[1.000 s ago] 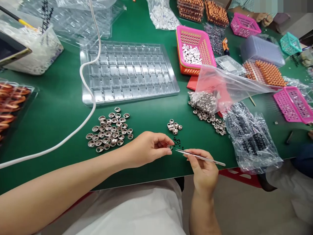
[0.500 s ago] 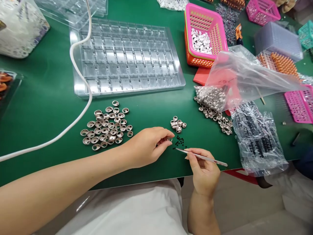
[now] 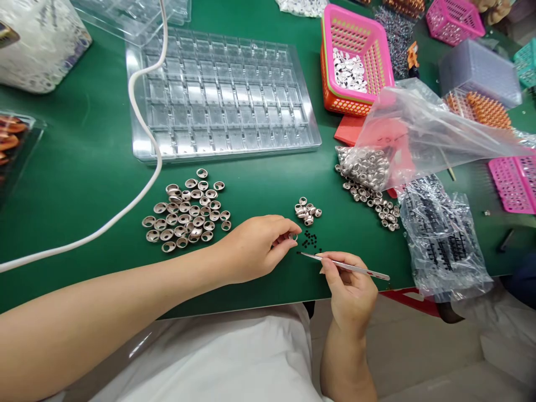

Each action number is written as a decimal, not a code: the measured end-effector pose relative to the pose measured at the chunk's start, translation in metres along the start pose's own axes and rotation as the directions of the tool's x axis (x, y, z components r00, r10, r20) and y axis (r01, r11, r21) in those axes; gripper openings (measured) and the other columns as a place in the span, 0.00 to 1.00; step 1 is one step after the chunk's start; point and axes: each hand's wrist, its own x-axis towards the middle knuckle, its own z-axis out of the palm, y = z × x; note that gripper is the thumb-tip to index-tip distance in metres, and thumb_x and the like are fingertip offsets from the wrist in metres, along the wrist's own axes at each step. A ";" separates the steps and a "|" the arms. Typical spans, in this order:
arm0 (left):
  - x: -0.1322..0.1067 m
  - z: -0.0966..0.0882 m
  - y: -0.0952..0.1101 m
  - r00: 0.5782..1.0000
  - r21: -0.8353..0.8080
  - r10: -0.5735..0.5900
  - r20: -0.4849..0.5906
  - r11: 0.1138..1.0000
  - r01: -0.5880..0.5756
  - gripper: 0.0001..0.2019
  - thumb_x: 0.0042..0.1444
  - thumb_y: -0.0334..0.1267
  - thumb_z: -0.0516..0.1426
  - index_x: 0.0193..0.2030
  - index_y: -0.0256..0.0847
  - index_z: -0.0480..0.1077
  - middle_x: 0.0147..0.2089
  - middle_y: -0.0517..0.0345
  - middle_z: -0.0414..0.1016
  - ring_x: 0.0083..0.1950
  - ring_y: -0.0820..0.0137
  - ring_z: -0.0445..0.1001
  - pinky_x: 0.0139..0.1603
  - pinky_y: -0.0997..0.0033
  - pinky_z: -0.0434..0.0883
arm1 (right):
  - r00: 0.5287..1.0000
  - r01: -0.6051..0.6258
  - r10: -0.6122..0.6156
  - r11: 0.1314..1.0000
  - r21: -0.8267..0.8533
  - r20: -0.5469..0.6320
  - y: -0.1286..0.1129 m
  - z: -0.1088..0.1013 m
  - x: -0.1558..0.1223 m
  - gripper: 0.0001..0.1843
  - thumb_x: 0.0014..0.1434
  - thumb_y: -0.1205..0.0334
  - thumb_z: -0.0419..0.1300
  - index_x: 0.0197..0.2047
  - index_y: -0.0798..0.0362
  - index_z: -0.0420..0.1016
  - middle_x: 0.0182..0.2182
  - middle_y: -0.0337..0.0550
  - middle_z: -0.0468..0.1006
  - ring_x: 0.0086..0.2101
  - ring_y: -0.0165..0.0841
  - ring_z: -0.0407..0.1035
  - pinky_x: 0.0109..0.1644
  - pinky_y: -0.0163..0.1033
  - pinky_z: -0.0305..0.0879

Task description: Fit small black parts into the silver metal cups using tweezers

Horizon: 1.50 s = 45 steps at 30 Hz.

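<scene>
Between thumb and fingers, my left hand (image 3: 259, 247) pinches a small silver metal cup (image 3: 293, 237) with a hole in it. My right hand (image 3: 352, 285) is closed on a pair of tweezers (image 3: 355, 268), their tips pointing left, low over the table. At the tips is a tiny black piece (image 3: 298, 253); I cannot tell whether they grip it. Just beyond lie several tiny black pieces (image 3: 310, 239). Past these sits a small cluster of silver cups (image 3: 307, 211). A larger spread of cups (image 3: 188, 212) lies left of my left hand.
A clear compartment tray (image 3: 226, 95) stands behind, with a white cable (image 3: 146, 131) crossing its left side. Stacked baskets (image 3: 358, 56) hold white pieces. At right, a plastic bag (image 3: 368, 167) spills metal cups beside a bag of black parts (image 3: 448, 240).
The whole view has shifted slightly, so things appear a little further right. Both hands keep nearly the same pose, with the cup and the tweezers still held.
</scene>
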 end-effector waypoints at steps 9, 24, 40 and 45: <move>-0.001 0.001 -0.001 1.000 -0.005 -0.003 -0.004 1.000 0.003 0.10 0.65 0.34 0.55 0.48 0.37 0.76 0.37 0.56 0.79 0.36 0.68 0.76 0.37 0.71 0.70 | 1.000 -0.011 0.012 0.997 0.072 -0.018 -0.004 0.000 0.001 0.07 0.59 0.57 0.69 0.36 0.52 0.80 0.34 0.42 0.83 0.27 0.29 0.72 0.29 0.34 0.69; 0.000 0.001 -0.001 0.999 -0.045 -0.007 -0.052 0.999 0.005 0.08 0.65 0.35 0.56 0.45 0.37 0.76 0.37 0.57 0.79 0.35 0.69 0.76 0.35 0.73 0.69 | 0.985 0.171 -0.172 0.981 0.086 0.006 0.004 -0.003 -0.003 0.06 0.60 0.66 0.67 0.41 0.49 0.79 0.37 0.42 0.83 0.34 0.33 0.77 0.32 0.37 0.75; 0.001 0.001 -0.001 0.999 -0.040 0.002 -0.047 0.999 -0.004 0.07 0.64 0.34 0.57 0.45 0.37 0.76 0.37 0.56 0.80 0.35 0.69 0.77 0.36 0.73 0.71 | 0.978 0.194 -0.198 0.979 0.069 0.063 0.004 -0.003 -0.003 0.08 0.60 0.69 0.66 0.42 0.48 0.79 0.38 0.40 0.83 0.37 0.33 0.77 0.35 0.36 0.74; 0.001 0.000 0.001 1.000 -0.029 0.000 -0.027 1.000 -0.001 0.07 0.64 0.34 0.57 0.45 0.37 0.76 0.36 0.57 0.80 0.35 0.69 0.76 0.36 0.72 0.71 | 0.985 0.169 -0.171 0.980 0.109 0.014 0.001 -0.002 -0.003 0.05 0.60 0.68 0.66 0.40 0.49 0.79 0.36 0.40 0.83 0.30 0.29 0.74 0.31 0.35 0.73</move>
